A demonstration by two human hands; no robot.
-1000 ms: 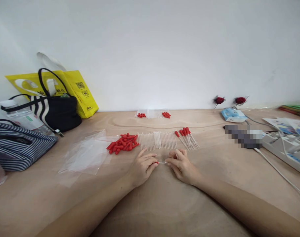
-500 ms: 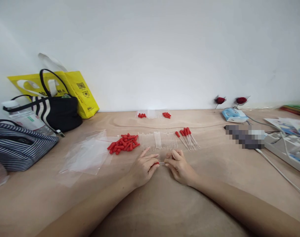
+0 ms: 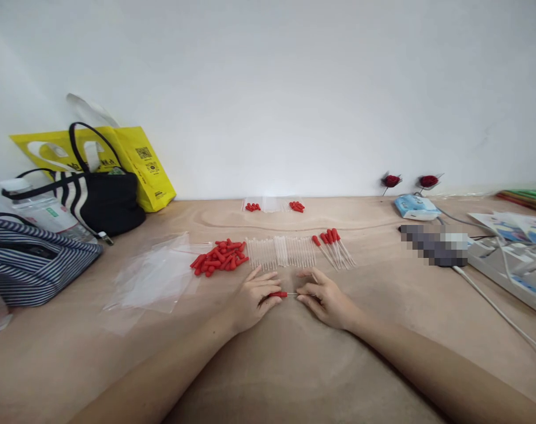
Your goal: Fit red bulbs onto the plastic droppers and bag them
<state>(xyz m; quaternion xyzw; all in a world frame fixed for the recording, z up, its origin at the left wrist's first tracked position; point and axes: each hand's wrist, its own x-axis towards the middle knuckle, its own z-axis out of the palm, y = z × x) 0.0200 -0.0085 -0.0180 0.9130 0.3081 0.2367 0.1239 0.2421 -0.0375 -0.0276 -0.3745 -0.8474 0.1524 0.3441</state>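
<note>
Low over the table, a dropper [image 3: 280, 294] with a red rubber bulb and a thin clear tube lies crosswise between my hands. My left hand [image 3: 255, 300] pinches the bulb between thumb and fingers, its other fingers stretched forward. At the tube end, the thumb and forefinger of my right hand [image 3: 327, 300] close around the tip, which they partly hide. Beyond my hands is a row of clear tubes [image 3: 263, 253]. Left of it sits a pile of red rubber bulbs [image 3: 221, 257], and to its right lie several droppers [image 3: 336, 244] with bulbs on.
Clear plastic bags [image 3: 155, 277] lie left of the bulbs. Farther left stand a striped pouch [image 3: 60, 268], a black bag [image 3: 117, 203] and a yellow bag [image 3: 150, 176]. Small bags with red bulbs [image 3: 296, 206] lie by the wall. A power strip [image 3: 510, 277] and cable are at right.
More of the red bulb shows past my left fingertips. My right hand has shifted slightly right along the tube, and its fingers have loosened and spread a little.
</note>
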